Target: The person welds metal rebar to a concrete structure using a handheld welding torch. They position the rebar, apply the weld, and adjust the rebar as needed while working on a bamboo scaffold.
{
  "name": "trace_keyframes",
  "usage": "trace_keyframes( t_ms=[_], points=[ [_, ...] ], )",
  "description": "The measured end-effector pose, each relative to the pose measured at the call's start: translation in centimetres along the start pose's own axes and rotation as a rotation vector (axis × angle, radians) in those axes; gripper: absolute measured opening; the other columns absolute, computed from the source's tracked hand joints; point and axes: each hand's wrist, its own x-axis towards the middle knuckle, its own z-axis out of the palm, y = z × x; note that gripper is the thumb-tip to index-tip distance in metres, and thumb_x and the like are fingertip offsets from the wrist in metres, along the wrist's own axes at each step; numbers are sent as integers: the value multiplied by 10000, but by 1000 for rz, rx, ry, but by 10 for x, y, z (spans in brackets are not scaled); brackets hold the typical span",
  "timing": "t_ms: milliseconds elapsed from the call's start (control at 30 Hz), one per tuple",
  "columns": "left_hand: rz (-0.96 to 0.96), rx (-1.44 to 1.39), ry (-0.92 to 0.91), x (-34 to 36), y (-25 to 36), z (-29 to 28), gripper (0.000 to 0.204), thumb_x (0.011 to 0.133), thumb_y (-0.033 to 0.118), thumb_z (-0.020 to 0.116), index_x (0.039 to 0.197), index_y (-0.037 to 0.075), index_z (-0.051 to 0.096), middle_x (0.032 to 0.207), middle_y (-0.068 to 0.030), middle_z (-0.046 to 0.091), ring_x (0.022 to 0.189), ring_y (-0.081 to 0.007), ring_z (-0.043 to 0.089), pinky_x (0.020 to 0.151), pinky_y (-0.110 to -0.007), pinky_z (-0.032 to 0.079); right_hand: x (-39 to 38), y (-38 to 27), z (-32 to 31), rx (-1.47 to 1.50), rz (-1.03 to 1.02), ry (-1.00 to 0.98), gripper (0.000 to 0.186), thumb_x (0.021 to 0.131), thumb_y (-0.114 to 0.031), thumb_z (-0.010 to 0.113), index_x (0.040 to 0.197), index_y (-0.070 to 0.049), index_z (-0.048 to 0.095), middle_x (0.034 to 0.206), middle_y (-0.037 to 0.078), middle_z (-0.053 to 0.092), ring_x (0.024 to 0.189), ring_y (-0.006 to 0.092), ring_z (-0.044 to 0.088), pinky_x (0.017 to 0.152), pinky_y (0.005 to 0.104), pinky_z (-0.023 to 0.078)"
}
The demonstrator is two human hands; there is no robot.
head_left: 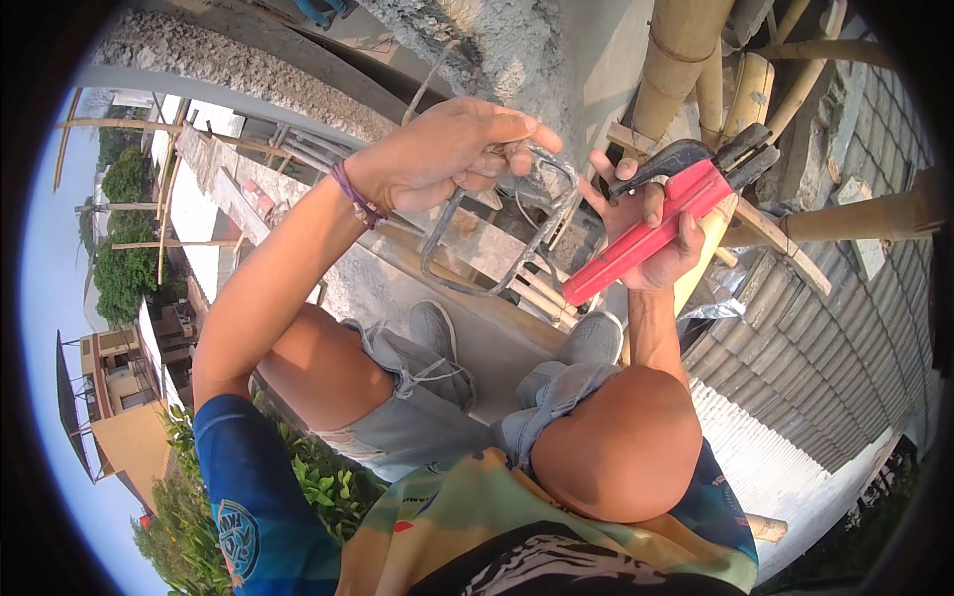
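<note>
My left hand (pixel 472 154), a purple band at its wrist, is closed at the upper end of a bent grey steel rod (pixel 485 292). The rod forms a roughly rectangular loop that hangs below the fingers. To its right, my right hand (pixel 661 238) grips a red and black hand tool (pixel 656 230). The tool's thick red handle points down to the left, and its black jaws point up to the right. A black lever (pixel 671 159) curves over my fingers. I cannot tell exactly what kind of tool it is.
I squat high up, grey shoes (pixel 591 340) on a concrete ledge. Bamboo poles (pixel 686 60) stand at the upper right, above a tiled roof (pixel 805 348). Rough concrete (pixel 507 50) lies ahead. Beyond the left edge are trees (pixel 124 273) and a yellow building (pixel 129 447).
</note>
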Motion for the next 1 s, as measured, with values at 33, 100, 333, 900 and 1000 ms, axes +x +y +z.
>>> trace_keyframes(
  t_ms=[33,100,333,900,1000],
  points=[
    [-1,-9,-31,9,-10,2,408,1046,309,504,1285,-11,588,780,15,544,543,-16,306,496,-186,284,-3,3,1,12,28,16,373,879,-416,653,986,-69,566,1039,120,566,1352,462,392,1063,676,344],
    [-34,-113,-133,27,-34,13,391,1034,309,532,1267,-1,587,776,5,544,553,-15,336,491,-186,264,-16,6,1,70,52,59,400,886,-395,654,1074,-56,558,1028,130,533,1345,491,378,982,687,442],
    [-211,-234,-298,67,-66,29,256,1025,336,579,1100,92,559,841,-40,604,599,-39,421,483,-188,283,-53,15,-2,-130,20,337,383,840,-404,668,865,-49,529,1084,141,521,1084,314,553,749,433,590],
    [96,-189,56,26,-173,29,484,1025,551,457,1053,89,599,1093,-67,673,1017,-145,631,916,-320,484,-41,27,-24,386,72,368,113,890,-111,630,853,-75,529,1130,105,439,1022,200,428,598,203,504],
    [37,-484,127,2,-188,51,479,1068,495,361,1037,63,566,1167,-121,650,1064,-224,611,1013,-382,438,-40,20,-30,494,40,384,195,900,-172,667,786,-87,533,1145,108,457,996,194,430,605,196,493]
  ],
)
